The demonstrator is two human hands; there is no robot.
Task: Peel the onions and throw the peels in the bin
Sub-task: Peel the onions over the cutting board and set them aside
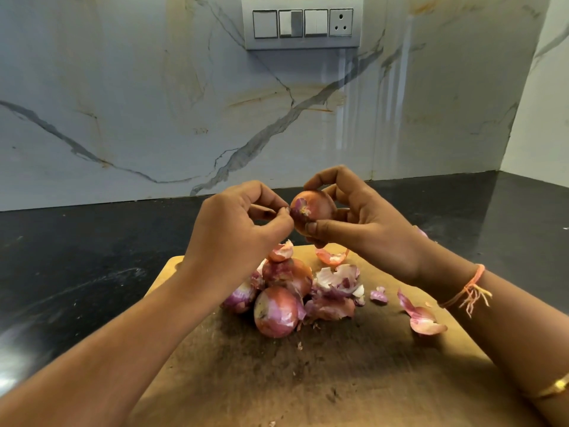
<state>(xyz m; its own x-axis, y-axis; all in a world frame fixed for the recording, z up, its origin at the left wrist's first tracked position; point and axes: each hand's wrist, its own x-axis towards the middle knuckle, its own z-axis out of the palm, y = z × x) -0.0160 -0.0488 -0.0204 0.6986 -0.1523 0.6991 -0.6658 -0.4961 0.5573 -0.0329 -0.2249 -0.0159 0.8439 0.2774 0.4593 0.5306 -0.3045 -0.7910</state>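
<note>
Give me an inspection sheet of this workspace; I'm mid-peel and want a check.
Surface: wooden cutting board on a black countertop; crumbs of skin on the board.
Job's things: held onion above the board; onion pile on the board, skins partly on; bin not in view.
Clutter: loose peels beside the pile; one stray peel near the right forearm.
Hands: right hand grips the held onion; left hand pinches skin at its end.
Cables: nothing seen.
Surroundings: marble backsplash; switch panel with a socket, nothing plugged in.
</note>
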